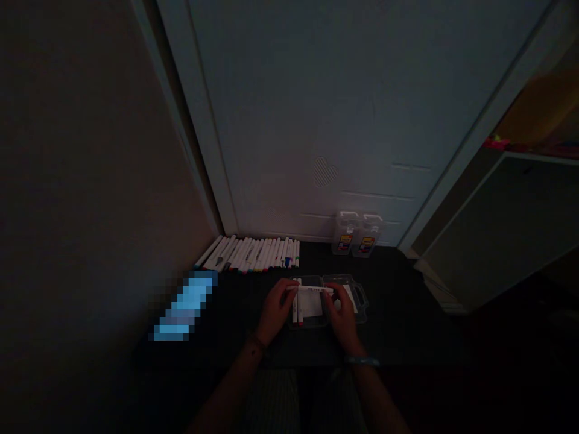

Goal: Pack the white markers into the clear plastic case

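The left hand (277,306) and right hand (340,310) are holding a white marker (312,288) level between them, fingers closing on opposite ends. The marker is hovering over an open clear case (310,324), where two markers (297,308) are lying at the left side. More markers (253,254) are lying in a row behind, toward the left; two upright cases (355,235) are standing by the wall.

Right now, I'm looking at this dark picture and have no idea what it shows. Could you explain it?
There's no machine here: a head-worn camera looks down at the wearer's bare hands. The left hand and right hand hold a white marker by its ends over an open clear case, where two more markers lie. On the dark tabletop are a row of markers and two upright clear cases. The bright patch at left is too pixelated to identify.
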Tool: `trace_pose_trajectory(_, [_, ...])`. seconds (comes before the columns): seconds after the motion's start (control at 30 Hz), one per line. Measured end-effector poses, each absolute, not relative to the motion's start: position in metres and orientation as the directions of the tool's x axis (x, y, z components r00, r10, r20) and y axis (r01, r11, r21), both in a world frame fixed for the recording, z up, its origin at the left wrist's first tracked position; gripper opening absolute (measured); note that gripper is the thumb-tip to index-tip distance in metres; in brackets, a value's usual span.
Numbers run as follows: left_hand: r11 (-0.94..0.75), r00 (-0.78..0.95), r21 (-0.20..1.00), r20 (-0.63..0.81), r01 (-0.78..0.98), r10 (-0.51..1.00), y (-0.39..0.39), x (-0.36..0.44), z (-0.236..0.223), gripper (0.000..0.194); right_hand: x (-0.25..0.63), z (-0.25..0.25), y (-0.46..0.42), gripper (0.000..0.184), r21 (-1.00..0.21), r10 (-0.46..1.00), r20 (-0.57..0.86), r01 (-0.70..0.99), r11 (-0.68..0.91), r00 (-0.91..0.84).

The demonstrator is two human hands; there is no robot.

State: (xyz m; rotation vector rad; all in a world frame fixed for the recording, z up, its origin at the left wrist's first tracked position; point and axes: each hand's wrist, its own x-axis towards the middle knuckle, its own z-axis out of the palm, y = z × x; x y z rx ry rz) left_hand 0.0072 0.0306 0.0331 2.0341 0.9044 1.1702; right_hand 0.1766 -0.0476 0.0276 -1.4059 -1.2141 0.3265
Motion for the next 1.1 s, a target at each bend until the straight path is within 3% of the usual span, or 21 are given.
trace_pose_trajectory(0.53, [-0.481,0.346,0.83,0.379,0.282,0.858,0.0295,0.004,0.0329,0.024,0.1765,0.0294,-0.0481,0.026,-0.867,0.808,0.433,0.431,0.251,0.399])
trace_pose_trajectory(0.9, [-0.496,0.31,0.839,0.421,0.226,0.852,0.029,0.0055,0.0338,0.02,0.1783,0.0247,-0.0485,0.022,-0.867,0.822,0.396,0.46,0.188,0.41])
trace_pose_trajectory(1.1, [-0.49,0.347,0.833,0.394,0.255,0.851,0.0288,0.0056,0.0326,0.022,0.1772,0.0271,-0.0483,0.027,-0.877,0.814,0.422,0.409,0.253,0.4])
